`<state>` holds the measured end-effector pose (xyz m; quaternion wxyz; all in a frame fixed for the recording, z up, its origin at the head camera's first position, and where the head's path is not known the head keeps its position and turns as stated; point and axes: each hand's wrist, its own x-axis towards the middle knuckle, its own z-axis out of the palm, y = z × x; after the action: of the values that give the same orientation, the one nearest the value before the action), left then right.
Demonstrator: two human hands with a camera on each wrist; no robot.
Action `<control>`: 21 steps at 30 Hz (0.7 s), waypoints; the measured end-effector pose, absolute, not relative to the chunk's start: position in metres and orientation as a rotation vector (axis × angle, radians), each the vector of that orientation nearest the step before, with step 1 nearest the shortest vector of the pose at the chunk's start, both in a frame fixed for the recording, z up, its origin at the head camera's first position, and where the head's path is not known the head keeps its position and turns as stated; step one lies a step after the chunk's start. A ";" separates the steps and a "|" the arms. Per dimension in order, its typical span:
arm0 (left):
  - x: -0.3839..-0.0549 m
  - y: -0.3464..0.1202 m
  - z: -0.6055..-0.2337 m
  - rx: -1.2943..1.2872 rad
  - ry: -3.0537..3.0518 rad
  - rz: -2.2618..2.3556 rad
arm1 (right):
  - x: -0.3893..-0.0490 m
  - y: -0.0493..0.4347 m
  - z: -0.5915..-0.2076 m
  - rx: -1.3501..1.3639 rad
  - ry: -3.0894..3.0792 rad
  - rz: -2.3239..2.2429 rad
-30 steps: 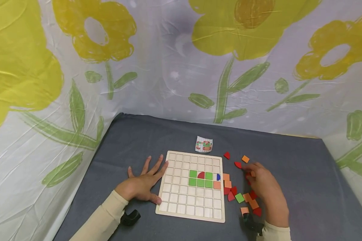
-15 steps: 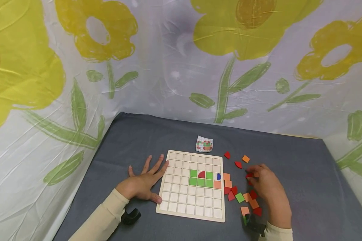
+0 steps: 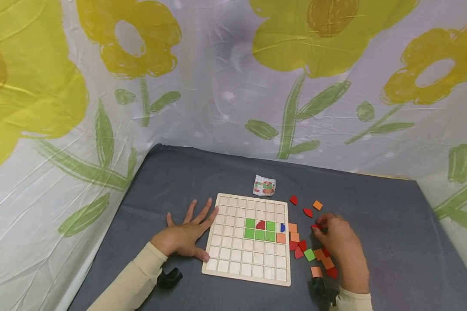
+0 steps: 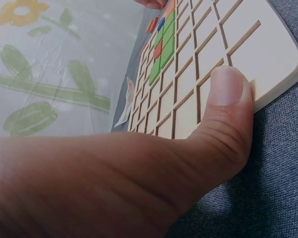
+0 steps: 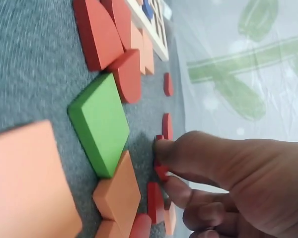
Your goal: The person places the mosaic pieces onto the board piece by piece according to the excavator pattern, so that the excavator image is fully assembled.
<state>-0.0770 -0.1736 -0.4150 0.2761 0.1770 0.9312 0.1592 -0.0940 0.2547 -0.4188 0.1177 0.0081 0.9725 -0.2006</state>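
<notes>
A wooden grid board lies on the dark cloth. Set in its cells are several green squares, a red quarter-circle piece, a blue rounded piece and a salmon square. My left hand rests along the board's left side with fingers spread, and in the left wrist view its thumb lies on the frame. Right of the board, my right hand pinches a small red piece between thumb and fingertips, low over the cloth. Those fingers partly hide the piece.
Loose orange, red and green pieces, among them a green square, lie between the board and my right hand. Two red pieces and an orange square lie farther back. A printed pattern card sits behind the board. A flowered curtain hangs beyond the table.
My right hand has shifted slightly among the loose pieces, and a red piece now shows at its fingertips, moved a little left. The left hand stays on the board.
</notes>
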 end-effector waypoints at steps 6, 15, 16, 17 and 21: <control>-0.077 -0.174 -0.416 0.464 2.500 0.413 | -0.092 0.236 -0.417 -0.068 2.857 -0.649; -0.077 -0.174 -0.417 0.468 2.498 0.435 | -0.075 0.172 -0.412 -0.455 2.974 -0.761; -0.077 -0.174 -0.417 0.468 2.498 0.436 | -0.073 0.166 -0.412 -0.494 2.989 -0.760; -0.077 -0.174 -0.417 0.468 2.498 0.437 | -0.071 0.160 -0.413 -0.543 3.008 -0.750; -0.077 -0.174 -0.417 0.467 2.501 0.438 | -0.064 0.142 -0.415 -0.687 3.037 -0.714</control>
<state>-0.0774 -0.1739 -0.4166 0.2761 0.1739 0.9311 0.1632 -0.0640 0.1420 -0.4151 -0.0264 -0.2151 0.9503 -0.2234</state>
